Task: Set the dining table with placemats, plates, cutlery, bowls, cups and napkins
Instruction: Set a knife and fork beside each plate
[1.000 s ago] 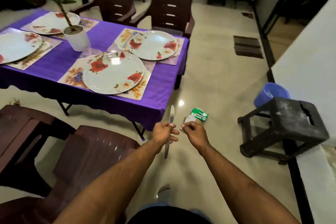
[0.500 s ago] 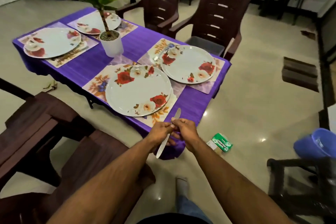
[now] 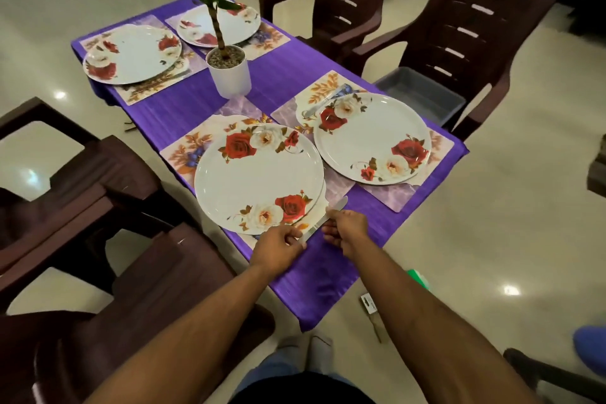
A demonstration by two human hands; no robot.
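Cutlery step: both the left hand (image 3: 278, 248) and the right hand (image 3: 348, 227) pinch one knife (image 3: 323, 221) beside the nearest plate (image 3: 259, 178). Next, I judge, it wants laying flat on the placemat (image 3: 183, 154).

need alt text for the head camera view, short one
Both hands, left hand and right hand, hold a table knife over the near edge of a purple-clothed table, beside the nearest floral plate. Four plates sit on placemats around a potted plant; brown chairs surround it.
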